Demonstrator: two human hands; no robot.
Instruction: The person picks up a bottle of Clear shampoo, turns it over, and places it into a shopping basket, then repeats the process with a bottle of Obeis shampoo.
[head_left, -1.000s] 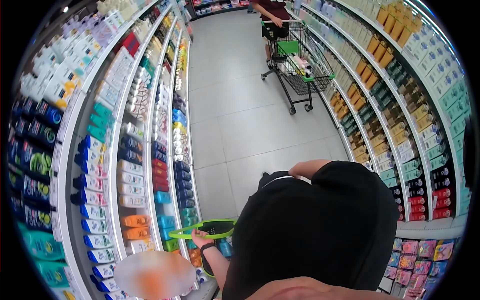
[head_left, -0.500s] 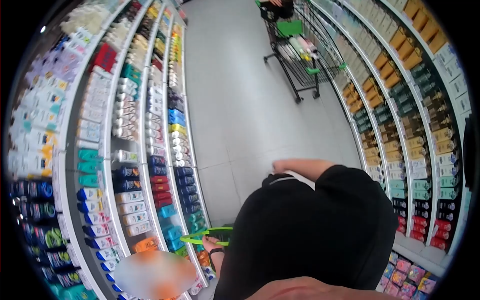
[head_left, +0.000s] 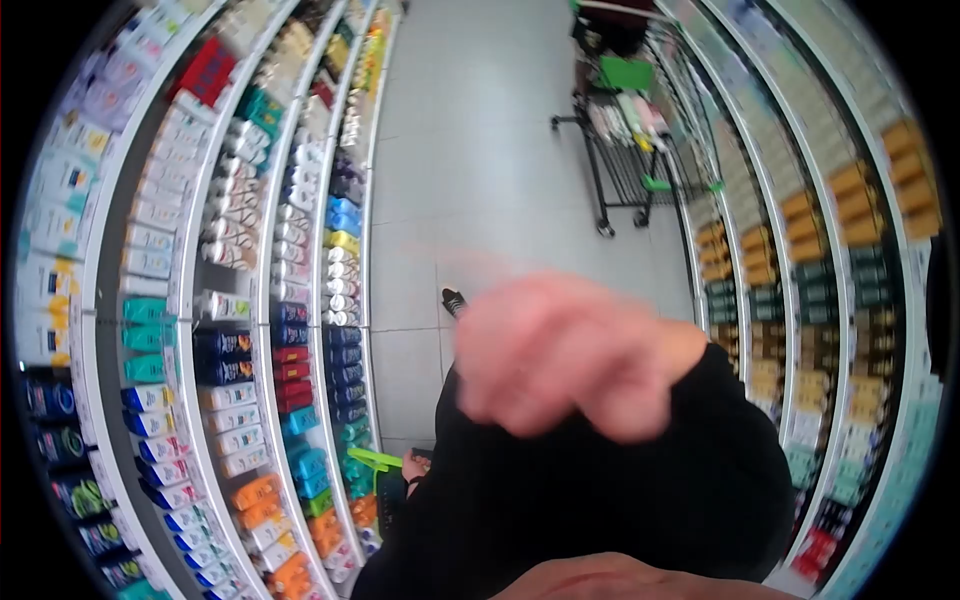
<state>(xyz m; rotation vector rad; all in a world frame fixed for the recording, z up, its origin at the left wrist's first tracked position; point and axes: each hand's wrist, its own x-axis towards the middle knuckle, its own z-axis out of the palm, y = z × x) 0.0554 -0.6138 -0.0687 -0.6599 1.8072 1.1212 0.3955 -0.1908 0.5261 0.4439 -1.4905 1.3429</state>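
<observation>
My left hand is low beside my body, closed around the bright green handle of a shopping basket. Most of the basket is hidden behind my arm and black clothing. Close to the camera, my right hand is raised in front of my torso. Motion blurs it heavily, so its fingers cannot be made out clearly, and no object shows in it. Below and left of that hand, the tip of a black shoe shows on the grey floor.
Shelves of bottles and tubes line the left side. More shelves with boxed products run along the right. Further up the aisle, a shopping cart with items inside stands near the right shelves, with a person partly visible behind it.
My right hand has risen from beside my body to close in front of the camera. My left hand stays on the basket handle. The view has shifted, and the cart appears further right.
</observation>
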